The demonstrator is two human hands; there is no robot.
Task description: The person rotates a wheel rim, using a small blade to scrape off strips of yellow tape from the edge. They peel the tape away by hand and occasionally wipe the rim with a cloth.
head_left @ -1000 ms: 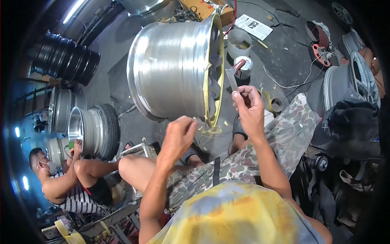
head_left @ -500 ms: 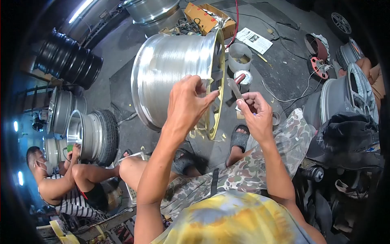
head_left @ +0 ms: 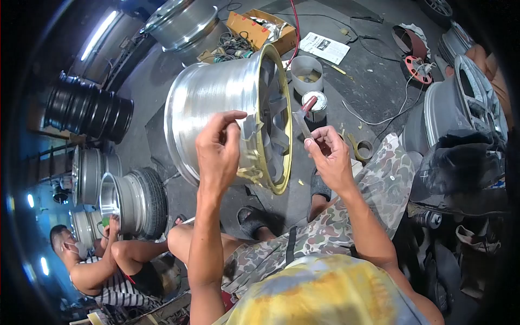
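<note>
A large silver wheel rim (head_left: 214,92) stands before me, its right edge lined with yellow tape (head_left: 288,116). Loose strips of tape (head_left: 252,173) hang from the lower part of that edge. My left hand (head_left: 218,151) is raised in front of the rim, forefinger stretched toward the taped edge and fingers apart, with nothing seen in it. To the right of the rim, my right hand (head_left: 330,154) pinches a thin flat blade (head_left: 301,124) that points up and left. Behind the blade are an open can (head_left: 316,111) and a red handle (head_left: 310,104).
A grey bucket (head_left: 307,81), newspaper (head_left: 325,47) and cardboard box (head_left: 254,30) lie beyond. Another person (head_left: 103,271) sits at the lower left beside a rim and tyre (head_left: 143,200). More rims (head_left: 447,119) and a white cable (head_left: 379,132) are on the right.
My left hand has moved left and down from the taped edge, and its fingers have spread. The right hand has shifted slightly left and down with the blade. The view has shifted too.
</note>
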